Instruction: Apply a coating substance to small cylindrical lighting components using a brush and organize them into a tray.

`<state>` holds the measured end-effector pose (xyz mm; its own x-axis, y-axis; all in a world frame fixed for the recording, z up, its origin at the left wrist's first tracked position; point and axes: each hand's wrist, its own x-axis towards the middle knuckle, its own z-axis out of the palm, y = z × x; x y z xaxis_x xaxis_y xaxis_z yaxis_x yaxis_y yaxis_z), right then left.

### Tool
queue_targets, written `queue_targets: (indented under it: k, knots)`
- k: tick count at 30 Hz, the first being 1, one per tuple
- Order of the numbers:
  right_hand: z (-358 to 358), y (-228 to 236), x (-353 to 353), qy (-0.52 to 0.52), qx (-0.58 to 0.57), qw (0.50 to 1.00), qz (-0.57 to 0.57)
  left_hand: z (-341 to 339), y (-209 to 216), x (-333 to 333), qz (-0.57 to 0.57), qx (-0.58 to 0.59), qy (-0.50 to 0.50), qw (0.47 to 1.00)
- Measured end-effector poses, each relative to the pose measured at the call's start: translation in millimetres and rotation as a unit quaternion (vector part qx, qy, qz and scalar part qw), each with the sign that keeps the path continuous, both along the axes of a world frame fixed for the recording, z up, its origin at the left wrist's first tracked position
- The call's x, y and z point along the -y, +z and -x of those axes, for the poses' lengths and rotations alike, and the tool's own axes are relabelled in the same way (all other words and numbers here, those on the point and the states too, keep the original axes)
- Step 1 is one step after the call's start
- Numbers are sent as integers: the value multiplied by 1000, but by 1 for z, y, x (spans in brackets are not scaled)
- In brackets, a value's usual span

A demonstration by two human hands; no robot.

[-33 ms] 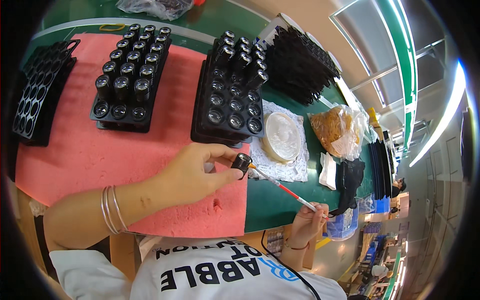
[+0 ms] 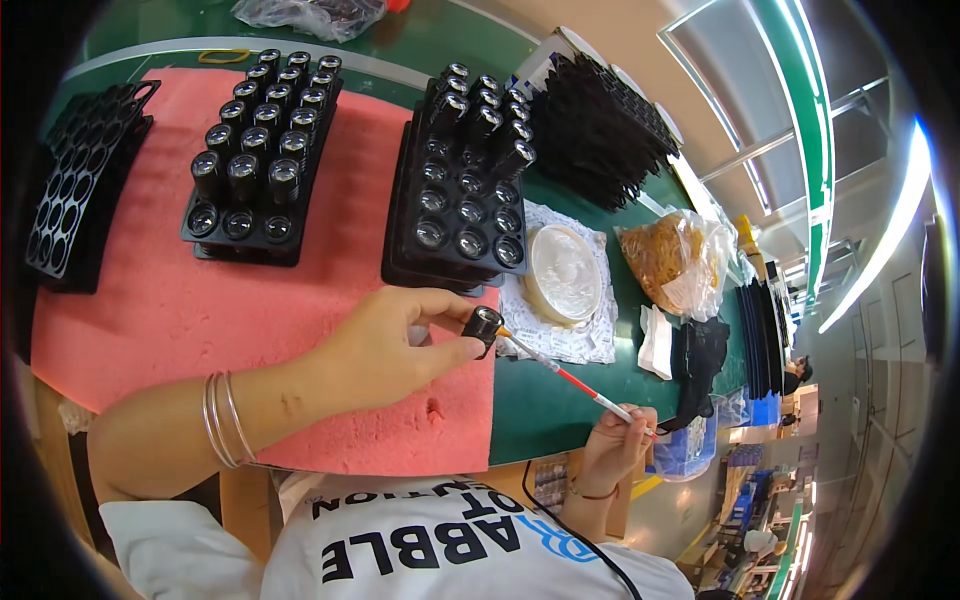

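Observation:
Between the thumb and fingers of my left hand is a short black cylinder with a clear lens-like end, held tilted over the right edge of the pink foam mat. My right hand grips the far end of a slim red-and-white paintbrush. Its orange tip meets the side of the cylinder near the rim. Just beyond my left hand stands a black tray with rows of similar lens-ended cylinders, some raised and some sunk low. Another filled black tray is farther left.
Stacked black hole trays lie at far left. Right of the filled trays, a round pale tub rests on a printed cloth, near a plastic bag of brownish contents. Black trays are piled behind. A black cloth lies at right.

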<state>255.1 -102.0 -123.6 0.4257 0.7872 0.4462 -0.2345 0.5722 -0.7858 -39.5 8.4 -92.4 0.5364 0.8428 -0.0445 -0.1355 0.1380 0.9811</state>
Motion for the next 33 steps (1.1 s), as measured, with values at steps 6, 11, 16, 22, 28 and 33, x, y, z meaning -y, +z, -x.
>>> queue_targets:
  k: [6,11,16,22,28,33]
  knots:
    - [-1,4,2,25,34,999,17,0,3,-1,0,31,-12,999]
    - [2,3,-1,-51,9,998,26,1,10,-1,-3,19,-17,1000]
    - [-5,4,1,-1,-79,997,24,-1,2,0,4,30,-5,1000]
    - [-11,-2,2,5,-49,998,38,-1,1,0,-12,-8,17,1000]
    - [-9,-3,3,1,-36,998,41,0,3,-1,-23,-39,21,999]
    - [-5,-2,3,-8,-49,998,48,1,5,0,-26,-66,19,997]
